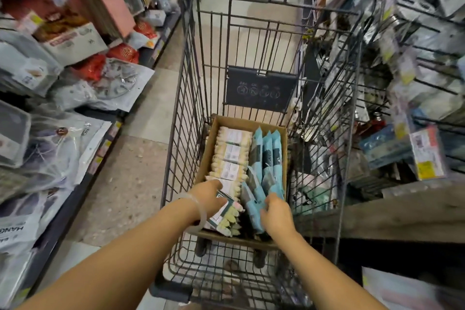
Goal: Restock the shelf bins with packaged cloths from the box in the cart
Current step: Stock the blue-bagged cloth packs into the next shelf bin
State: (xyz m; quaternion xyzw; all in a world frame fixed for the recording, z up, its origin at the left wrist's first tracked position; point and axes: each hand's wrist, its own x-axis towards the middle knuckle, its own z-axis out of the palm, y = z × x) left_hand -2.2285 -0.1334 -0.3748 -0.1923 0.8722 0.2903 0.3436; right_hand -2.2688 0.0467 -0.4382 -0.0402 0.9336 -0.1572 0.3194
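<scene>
The box (214, 138) sits in the cart (191, 98) at six o'clock, packed tight. If I lift carelessly, neighbouring packs could spill. My left hand (210, 197) curls around a cream cloth pack (224, 214); my right hand (276, 214) rests loosely curled on the blue packs (268, 158), gripping nothing that I can tell.

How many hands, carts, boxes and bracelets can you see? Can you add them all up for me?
Hands: 2 (left hand, right hand)
Carts: 1 (wire cart)
Boxes: 1 (cardboard box)
Bracelets: 1 (clear bracelet on the left wrist)
Total: 5
The left hand holds a cream pack; the packs overlap too much to count.
</scene>
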